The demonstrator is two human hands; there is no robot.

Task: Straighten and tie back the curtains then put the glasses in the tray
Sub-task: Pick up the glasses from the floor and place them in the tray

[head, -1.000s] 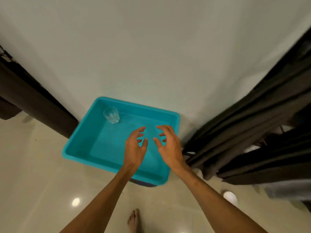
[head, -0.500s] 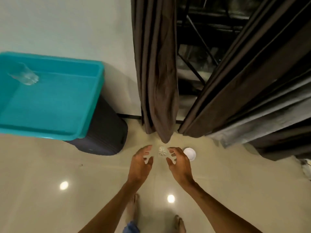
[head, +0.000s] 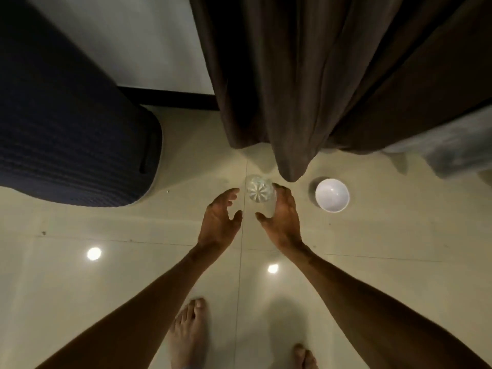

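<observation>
A clear cut-pattern glass (head: 258, 192) stands on the tiled floor just below the hanging tip of a dark brown curtain (head: 306, 83). My left hand (head: 219, 221) hovers on its left with fingers spread and relaxed, a small gap from the glass. On the other side my right hand (head: 282, 219) has its fingertips right at the rim; whether they touch is unclear. Neither hand holds anything. The tray is out of view.
A white bowl (head: 332, 194) sits on the floor to the right of the glass. A dark ribbed bin (head: 66, 129) fills the left side against the wall. Grey fabric (head: 452, 147) hangs at the right. My bare feet stand at the bottom edge.
The view dropped from the teal tray to the floor and closed in. Both hands moved down toward the glass on the floor and now flank it; the tray left the view.
</observation>
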